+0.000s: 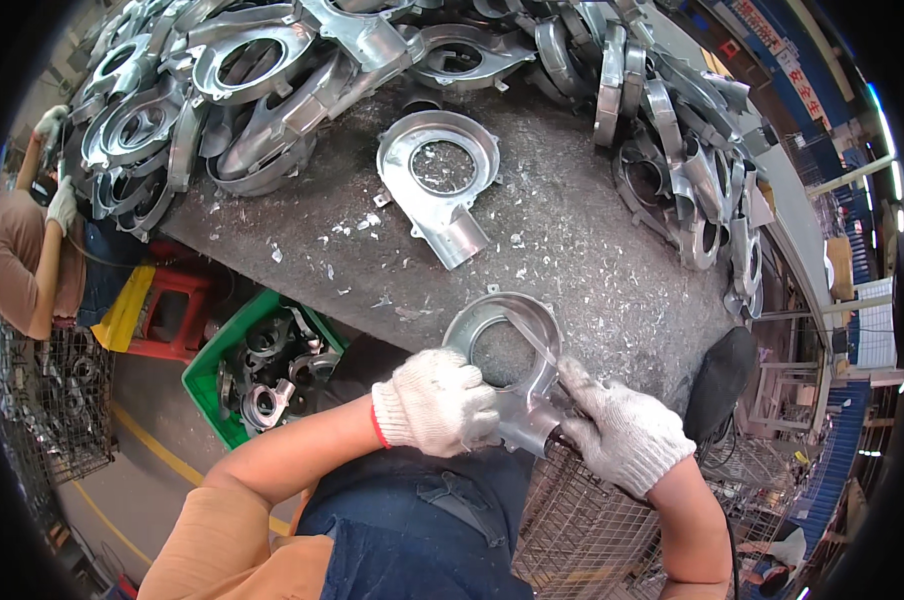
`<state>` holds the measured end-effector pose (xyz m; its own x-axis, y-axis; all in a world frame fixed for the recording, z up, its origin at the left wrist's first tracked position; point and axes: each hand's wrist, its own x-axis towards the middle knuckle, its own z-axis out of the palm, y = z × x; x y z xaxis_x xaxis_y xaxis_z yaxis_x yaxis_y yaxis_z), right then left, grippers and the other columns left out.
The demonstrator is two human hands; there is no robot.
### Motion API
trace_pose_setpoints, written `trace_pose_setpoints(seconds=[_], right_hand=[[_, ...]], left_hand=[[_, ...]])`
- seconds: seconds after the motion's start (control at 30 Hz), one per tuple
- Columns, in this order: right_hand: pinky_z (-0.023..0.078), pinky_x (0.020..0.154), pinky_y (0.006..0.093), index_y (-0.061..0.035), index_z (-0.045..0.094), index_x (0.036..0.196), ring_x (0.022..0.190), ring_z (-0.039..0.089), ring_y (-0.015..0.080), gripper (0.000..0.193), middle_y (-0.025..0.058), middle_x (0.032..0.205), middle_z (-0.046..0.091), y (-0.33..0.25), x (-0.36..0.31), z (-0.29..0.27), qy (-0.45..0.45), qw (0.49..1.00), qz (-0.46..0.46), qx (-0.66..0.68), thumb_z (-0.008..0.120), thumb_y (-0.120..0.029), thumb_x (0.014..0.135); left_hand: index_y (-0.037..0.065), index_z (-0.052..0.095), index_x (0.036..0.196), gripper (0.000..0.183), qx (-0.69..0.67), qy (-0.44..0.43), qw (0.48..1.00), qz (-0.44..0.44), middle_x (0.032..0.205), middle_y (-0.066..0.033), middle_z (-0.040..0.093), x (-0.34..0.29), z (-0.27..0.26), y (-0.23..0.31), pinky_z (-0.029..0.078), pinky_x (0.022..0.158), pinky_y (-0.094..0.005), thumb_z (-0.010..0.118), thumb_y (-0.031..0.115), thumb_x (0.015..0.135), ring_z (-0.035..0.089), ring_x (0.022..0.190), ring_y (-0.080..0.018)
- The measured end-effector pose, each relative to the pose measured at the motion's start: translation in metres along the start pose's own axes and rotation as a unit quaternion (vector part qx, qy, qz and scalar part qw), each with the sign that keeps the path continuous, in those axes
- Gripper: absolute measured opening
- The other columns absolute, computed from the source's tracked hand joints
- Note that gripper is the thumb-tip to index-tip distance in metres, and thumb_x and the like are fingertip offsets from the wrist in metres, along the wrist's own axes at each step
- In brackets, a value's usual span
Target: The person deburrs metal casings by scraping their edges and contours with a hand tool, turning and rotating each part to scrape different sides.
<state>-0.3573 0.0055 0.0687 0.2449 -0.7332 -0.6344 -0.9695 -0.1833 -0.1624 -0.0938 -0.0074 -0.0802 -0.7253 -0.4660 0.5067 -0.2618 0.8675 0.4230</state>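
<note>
Noted at upper right: white sign (804, 92) bearing large red characters, mounted against blue wall (765, 80). Readable in part; upper portion small and indistinct.

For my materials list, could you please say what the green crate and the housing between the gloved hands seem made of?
Green crate: likely plastic, smooth, given its even colouring. Housing: probably metal, bare and silvery, from its bright reflections; alloy unclear.
</note>
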Motion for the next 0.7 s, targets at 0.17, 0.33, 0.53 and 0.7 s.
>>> trace_pose_setpoints(seconds=[0.17,0.33,0.53,0.7], right_hand=[[0.063,0.090,0.0540,-0.0190,0.044,0.169,0.104,0.076,0.0480,0.070,0.0272,0.120,0.074,-0.031,0.007,-0.011,-0.019,1.000,0.005,0.002,0.068,-0.029,0.104],[0.062,0.091,0.0535,-0.0168,0.048,0.167,0.105,0.076,0.0472,0.069,0.0266,0.122,0.075,-0.030,0.002,-0.007,-0.023,1.000,0.006,0.005,0.070,-0.028,0.103],[0.065,0.082,0.0540,-0.0244,0.039,0.172,0.093,0.078,0.0447,0.072,0.0240,0.113,0.074,-0.025,0.005,0.005,0.013,0.999,-0.042,0.021,0.067,-0.027,0.105],[0.064,0.085,0.0538,-0.0219,0.039,0.172,0.094,0.078,0.0449,0.072,0.0231,0.114,0.075,-0.031,0.001,0.005,-0.016,1.000,-0.016,0.011,0.066,-0.025,0.105]], left_hand=[[0.020,0.069,0.074,0.025,-0.001,0.007,1.000,0.007,0.078,0.0005,0.060,-0.002,0.002,-0.001,0.051,0.064,-0.0420,0.082,0.041,0.077,0.064,0.074,-0.0224],[0.019,0.068,0.073,0.026,-0.011,0.004,1.000,0.007,0.078,0.0002,0.060,-0.001,0.004,0.000,0.051,0.065,-0.0427,0.081,0.041,0.078,0.064,0.074,-0.0227],[0.019,0.069,0.074,0.026,-0.014,-0.009,1.000,-0.003,0.079,-0.0001,0.061,-0.001,0.001,0.000,0.052,0.067,-0.0435,0.080,0.042,0.080,0.065,0.076,-0.0233],[0.019,0.069,0.075,0.026,-0.008,-0.004,1.000,0.000,0.080,-0.0004,0.061,-0.001,0.002,0.002,0.052,0.067,-0.0439,0.078,0.042,0.082,0.066,0.077,-0.0235]])
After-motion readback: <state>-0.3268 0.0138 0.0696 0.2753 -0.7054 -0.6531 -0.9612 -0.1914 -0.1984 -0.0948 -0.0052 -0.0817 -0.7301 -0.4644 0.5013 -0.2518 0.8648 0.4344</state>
